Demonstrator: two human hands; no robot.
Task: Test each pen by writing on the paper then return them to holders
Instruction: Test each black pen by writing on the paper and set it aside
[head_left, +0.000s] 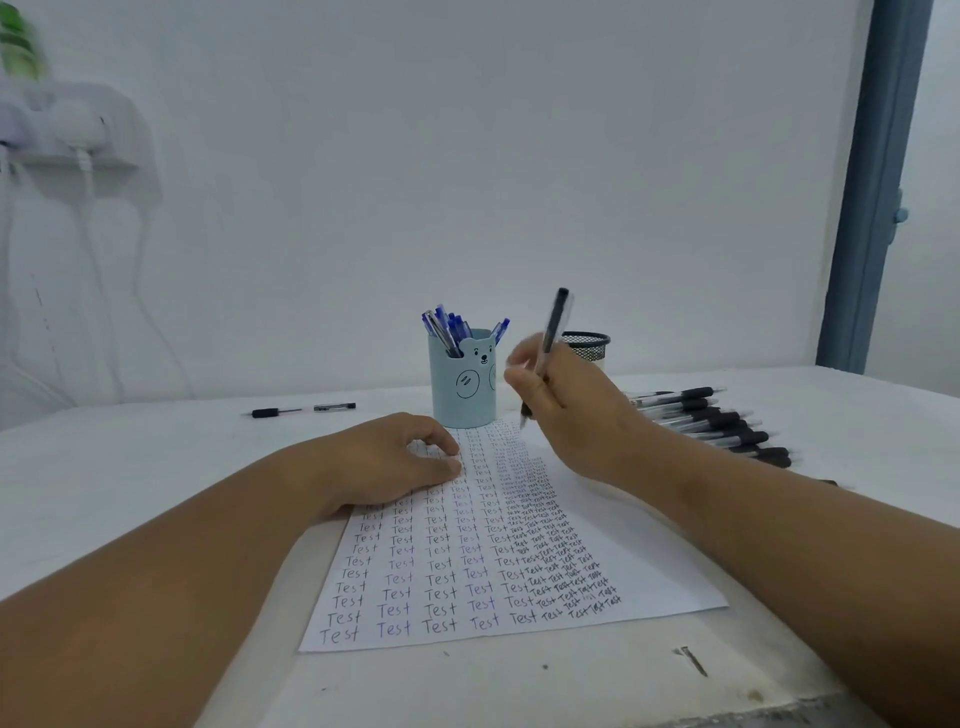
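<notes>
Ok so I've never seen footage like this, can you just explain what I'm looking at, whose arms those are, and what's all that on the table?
There is no machine here: one picture, taken by a camera on a person's head, looking down at their own arms. The left hand rests on a sheet of paper covered in rows of the word "Test". The right hand grips a black pen in its fingers, tip near the paper's far end. Behind stand a blue bear cup holding blue pens and a black mesh cup. A pile of black pens lies to the right, and a pen taken apart to the left.
</notes>
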